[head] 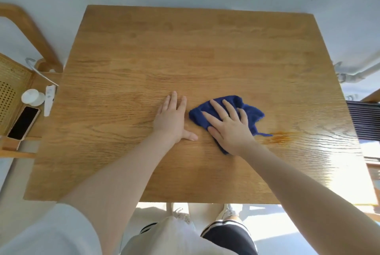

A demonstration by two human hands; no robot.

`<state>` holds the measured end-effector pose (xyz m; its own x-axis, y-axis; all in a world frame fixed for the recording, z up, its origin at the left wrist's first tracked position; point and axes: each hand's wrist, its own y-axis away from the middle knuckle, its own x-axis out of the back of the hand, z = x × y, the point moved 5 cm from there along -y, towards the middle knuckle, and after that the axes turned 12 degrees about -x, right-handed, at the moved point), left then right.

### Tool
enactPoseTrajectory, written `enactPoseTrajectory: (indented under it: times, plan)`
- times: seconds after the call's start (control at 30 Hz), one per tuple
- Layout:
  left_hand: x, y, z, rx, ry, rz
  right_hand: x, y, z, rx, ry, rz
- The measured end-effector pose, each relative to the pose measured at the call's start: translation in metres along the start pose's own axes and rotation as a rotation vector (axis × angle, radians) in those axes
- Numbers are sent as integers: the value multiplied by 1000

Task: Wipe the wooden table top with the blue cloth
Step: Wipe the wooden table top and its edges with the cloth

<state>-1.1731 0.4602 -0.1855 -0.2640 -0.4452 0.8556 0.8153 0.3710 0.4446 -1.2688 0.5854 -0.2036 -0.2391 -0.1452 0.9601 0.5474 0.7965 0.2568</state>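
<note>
The wooden table top [185, 53] fills the middle of the view. A crumpled dark blue cloth [251, 113] lies on it, right of centre. My right hand [228, 125] presses flat on the cloth with fingers spread, covering its middle. My left hand [173, 120] rests flat on the bare wood just left of the cloth, fingers straight and thumb out, holding nothing. An orange-brown smear [280, 136] marks the wood just right of the cloth's lower corner.
A wooden chair [26, 26] stands at the table's left side, carrying a phone [23, 123], a white cup [33, 97] and a white remote [49, 99]. Sun glare [345, 170] covers the table's right front. A dark radiator grille [365, 118] sits to the right.
</note>
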Motion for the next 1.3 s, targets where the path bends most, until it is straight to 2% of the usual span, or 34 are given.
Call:
enactPoseTrajectory:
  times: [0.07,0.23,0.3,0.4,0.53,0.6,0.7,0.77,0.83,0.93,1.0,1.1,1.17,1.3]
  plan:
    - [0,-1,0,1,5,-3,4,-15,9,16,12,-12]
    - [-2,-5,0,8,2,-40,24,-85,41,-296,-93,67]
    - [-1,-5,1,15,0,-50,28,-95,43,-356,-147,57]
    - [1,-1,2,40,16,-57,23,-66,30,-276,-127,57]
    - [0,2,2,61,-30,-75,-1,10,18,44,-43,62]
    - [2,1,6,82,-101,-102,0,9,26,123,-27,36]
    - [8,-3,17,131,-139,-99,13,-36,45,11,-53,45]
    - [13,-4,29,122,-95,-8,24,-71,57,-103,-97,47]
    - [14,-2,49,70,-32,49,29,-85,64,-111,-96,20]
    - [9,-4,84,-63,-79,59,24,-61,76,-62,-80,-10]
    - [3,-12,102,-105,-62,18,20,-29,84,37,-63,16]
    - [-11,-20,117,-61,-3,-49,18,-11,100,218,-56,-38]
    - [-19,-19,120,-34,1,-41,22,-33,112,251,-8,-40]
    - [-24,-17,120,-13,-3,-28,37,-98,132,0,-46,47]
